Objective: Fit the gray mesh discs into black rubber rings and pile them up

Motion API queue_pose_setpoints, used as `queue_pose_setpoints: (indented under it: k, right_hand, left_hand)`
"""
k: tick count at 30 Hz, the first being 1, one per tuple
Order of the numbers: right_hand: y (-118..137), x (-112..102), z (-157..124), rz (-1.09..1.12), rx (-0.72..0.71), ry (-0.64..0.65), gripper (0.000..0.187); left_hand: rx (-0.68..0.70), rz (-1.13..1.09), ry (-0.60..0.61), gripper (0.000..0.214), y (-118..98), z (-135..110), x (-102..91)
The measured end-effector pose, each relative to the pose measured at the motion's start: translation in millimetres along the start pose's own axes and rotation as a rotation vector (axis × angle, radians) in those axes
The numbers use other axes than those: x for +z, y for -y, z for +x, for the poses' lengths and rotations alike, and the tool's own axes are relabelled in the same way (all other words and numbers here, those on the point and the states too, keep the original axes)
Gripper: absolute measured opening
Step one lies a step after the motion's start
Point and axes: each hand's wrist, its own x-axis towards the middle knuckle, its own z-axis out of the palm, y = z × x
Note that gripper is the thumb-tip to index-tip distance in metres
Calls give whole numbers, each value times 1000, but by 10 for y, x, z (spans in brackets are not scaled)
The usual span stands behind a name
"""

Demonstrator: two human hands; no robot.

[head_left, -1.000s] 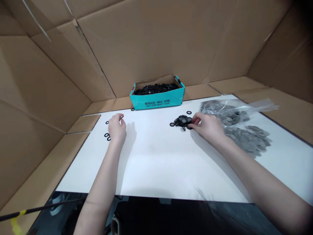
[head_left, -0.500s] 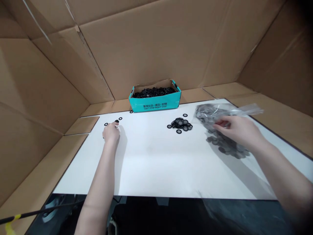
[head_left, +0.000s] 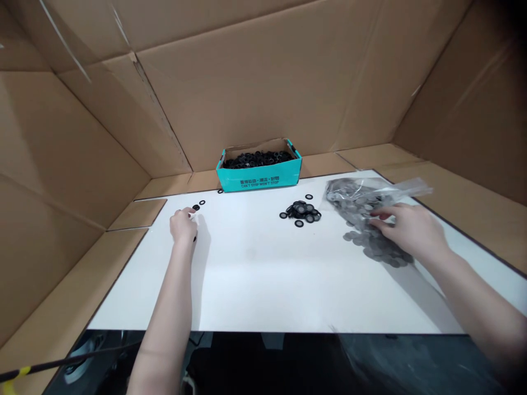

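Observation:
My left hand (head_left: 183, 225) is at the left of the white tabletop (head_left: 255, 280), its fingers curled closed. Their tips touch or nearly touch a small black ring (head_left: 196, 208); whatever lies inside the fingers is hidden. Another black ring (head_left: 202, 202) lies just beyond. At the right, my right hand (head_left: 415, 227) hovers over a pile of thin grey discs (head_left: 382, 249), beside a clear plastic bag (head_left: 349, 195) full of similar discs. Thumb and forefinger come together in a pinch, but I cannot make out what is between them.
A heap of black rings with grey discs in them (head_left: 304, 211) sits at mid-table. Behind it stands a turquoise box (head_left: 259, 176) full of black rings. One ring (head_left: 220, 191) lies by the box's left corner. Cardboard walls (head_left: 247, 93) enclose the table.
My left hand has pulled back slightly from the black ring at its fingertips. My right hand has moved a little lower over the grey discs. The view has shifted slightly.

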Motion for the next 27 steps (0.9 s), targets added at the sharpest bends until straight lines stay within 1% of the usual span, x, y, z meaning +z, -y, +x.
queue_pose_setpoints:
  k: [2,5,10,14,18,23,27]
  right_hand:
    - [47,6,6,-4,-10,3,27]
    - [110,-4,14,-4,-7,42,26]
    - [171,-53,13,43,57,81,19]
    - [111,-23,21,157,94,39,12]
    - [3,45,37,236,101,-16,12]
    - [22,36,28,176,72,-6,22]
    - [97,11,5,115,73,14,19]
  left_hand:
    - [12,-21,-26,49,9,11,10]
    - [19,-50,-58,47,8,24,21]
    - [29,-104,-92,40,-31,23,14]
    - [51,-156,-105,39,-71,13,11]
    - [77,-203,-110,36,-106,1,31]
    - [106,-230,-111,34,-140,-15,49]
    - [123,-244,-108,35,-154,-21,49]
